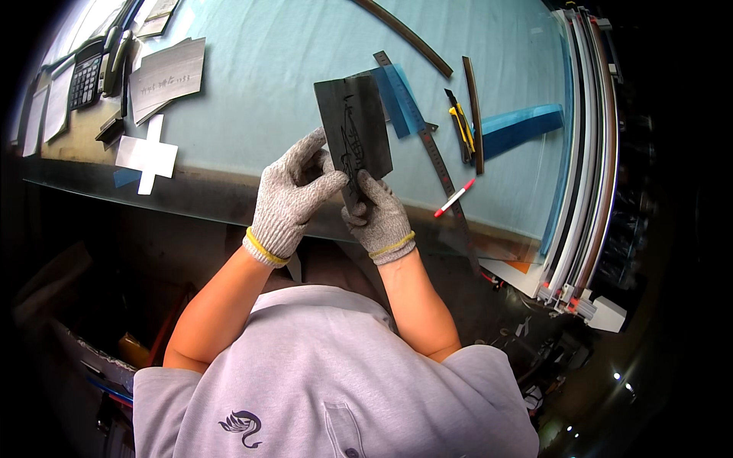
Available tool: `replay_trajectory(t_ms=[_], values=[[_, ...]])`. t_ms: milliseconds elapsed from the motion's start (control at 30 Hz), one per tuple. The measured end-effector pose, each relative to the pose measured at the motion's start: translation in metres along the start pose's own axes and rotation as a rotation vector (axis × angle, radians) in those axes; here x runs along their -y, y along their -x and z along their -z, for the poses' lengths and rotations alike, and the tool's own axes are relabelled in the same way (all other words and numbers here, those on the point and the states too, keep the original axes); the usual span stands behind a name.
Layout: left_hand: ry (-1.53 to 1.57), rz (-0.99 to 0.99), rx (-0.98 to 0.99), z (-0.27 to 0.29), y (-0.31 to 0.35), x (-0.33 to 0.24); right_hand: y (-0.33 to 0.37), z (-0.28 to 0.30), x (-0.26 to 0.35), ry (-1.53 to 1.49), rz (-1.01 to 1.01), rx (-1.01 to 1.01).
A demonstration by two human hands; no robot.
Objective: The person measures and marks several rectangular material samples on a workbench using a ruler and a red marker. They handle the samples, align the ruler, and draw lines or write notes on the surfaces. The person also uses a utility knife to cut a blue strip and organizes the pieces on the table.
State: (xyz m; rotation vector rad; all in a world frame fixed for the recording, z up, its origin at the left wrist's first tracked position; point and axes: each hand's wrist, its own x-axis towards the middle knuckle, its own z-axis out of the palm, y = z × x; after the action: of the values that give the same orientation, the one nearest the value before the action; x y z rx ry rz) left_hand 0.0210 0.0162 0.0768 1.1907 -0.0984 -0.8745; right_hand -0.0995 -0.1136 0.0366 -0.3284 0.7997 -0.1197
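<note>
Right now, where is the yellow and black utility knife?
In the head view, the yellow and black utility knife lies right of centre on the pale blue-green tabletop, between the long dark ruler and a narrow brown strip.

A pale table carries a ruler and cutter.

Pair of arms, bare from elbow to wrist. Left forearm: angled up and inward. Left hand: in a pale knitted glove, fingers bent, thumb extended toward the right. Right forearm: angled up and inward. Right hand: gloved alike, thumb pointing up, fingers curled in a pinch. Hands close together, both yellow-hemmed at the wrist.
</note>
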Motion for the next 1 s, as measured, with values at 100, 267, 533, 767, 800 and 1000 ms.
replay_trajectory(t_ms=[100, 267, 533, 767, 800, 1000], values=[[0.002, 0.004, -0.029, 0.002, 0.001, 0.000, -0.002, -0.005, -0.001, 0.073, 0.041, -0.076], [-0.178, -0.053, -0.346, 0.047, -0.009, 0.028, -0.024, -0.013, -0.021, 0.459, 0.385, -0.289], [-1.323, -0.587, -0.448, 0.106, -0.033, 0.040, -0.085, -0.014, -0.090, 0.965, 0.523, -0.270], [-1.608, -0.614, -0.520, 0.105, -0.055, 0.063, -0.084, -0.023, -0.094, 0.897, 0.374, -0.224], [-1.633, -0.630, -0.537, 0.104, -0.055, 0.067, -0.080, -0.022, -0.085, 0.852, 0.289, -0.189], [-1.738, -0.639, -0.565, 0.109, -0.057, 0.076, -0.071, 0.053, 0.060, 1.169, 1.160, -0.591]])
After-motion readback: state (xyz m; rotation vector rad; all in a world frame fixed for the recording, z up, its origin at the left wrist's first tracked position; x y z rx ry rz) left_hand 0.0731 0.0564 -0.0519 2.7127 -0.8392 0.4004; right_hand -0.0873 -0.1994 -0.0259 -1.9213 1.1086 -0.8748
